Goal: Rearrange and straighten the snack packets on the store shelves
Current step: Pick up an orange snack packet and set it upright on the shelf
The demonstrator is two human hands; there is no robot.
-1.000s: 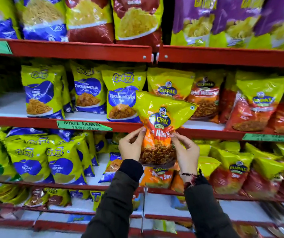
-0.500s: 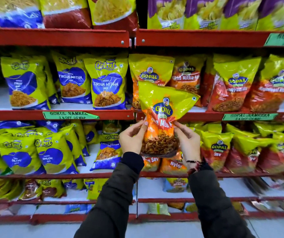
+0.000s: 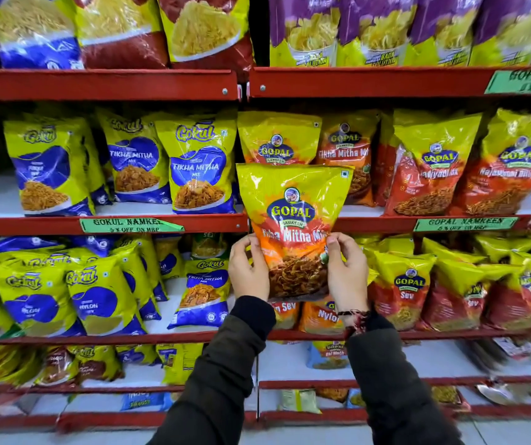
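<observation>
Two hands — left hand (image 3: 248, 272), right hand (image 3: 347, 275) — grip the Tikha Mitha packet (image 3: 293, 229) at its lower edges; tilted a second ago, now upright, just before the middle shelf (image 3: 161, 223) — ready for placing.

Yellow-orange Gopal Tikha Mitha packet (image 3: 293, 226) upright before the red shelf (image 3: 370, 224).
</observation>
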